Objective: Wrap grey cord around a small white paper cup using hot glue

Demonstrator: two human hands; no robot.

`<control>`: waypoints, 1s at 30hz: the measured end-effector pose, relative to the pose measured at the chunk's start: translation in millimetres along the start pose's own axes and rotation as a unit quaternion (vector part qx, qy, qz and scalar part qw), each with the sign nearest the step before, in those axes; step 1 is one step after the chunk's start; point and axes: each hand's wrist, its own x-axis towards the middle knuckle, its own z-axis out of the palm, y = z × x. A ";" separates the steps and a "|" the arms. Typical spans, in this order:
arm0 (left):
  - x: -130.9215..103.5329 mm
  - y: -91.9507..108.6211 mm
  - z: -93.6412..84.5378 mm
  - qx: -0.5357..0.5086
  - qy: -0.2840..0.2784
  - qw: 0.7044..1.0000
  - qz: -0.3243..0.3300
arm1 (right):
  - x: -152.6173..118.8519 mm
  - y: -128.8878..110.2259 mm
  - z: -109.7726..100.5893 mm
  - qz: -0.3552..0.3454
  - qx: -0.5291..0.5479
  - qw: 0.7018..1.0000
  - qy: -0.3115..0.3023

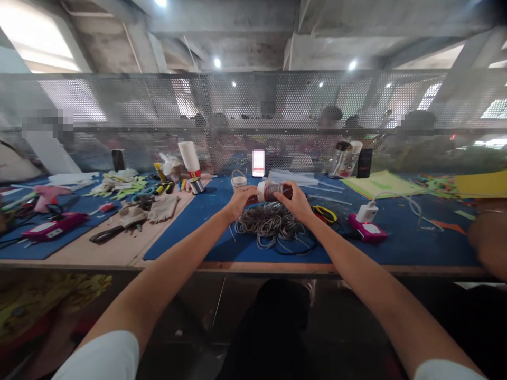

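Observation:
Between my two hands a small bottle [272,190] lies on its side in the air, white at its left end, with a dark reddish label. My left hand [244,200] is closed on the white end, which looks like a cap. The fingers of my right hand [295,200] wrap round the bottle's other end. Right below it, a tangled heap of grey cord or wire [267,224] lies on the blue mat [190,227]. A small whitish basket with a handle [238,180] stands just behind my left hand.
Yellow-handled pliers [325,213] and a magenta power block [367,229] with a white charger lie to the right. A lit phone [258,163] stands behind the bottle. Gloves [162,208] and stacked paper cups [189,157] are leftward. Another person's arm [489,243] shows at far right.

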 end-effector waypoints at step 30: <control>-15.5 -9.5 -8.6 -0.015 -0.026 0.999 0.024 | 3.3 -25.1 -0.4 -0.140 -0.094 0.985 -0.039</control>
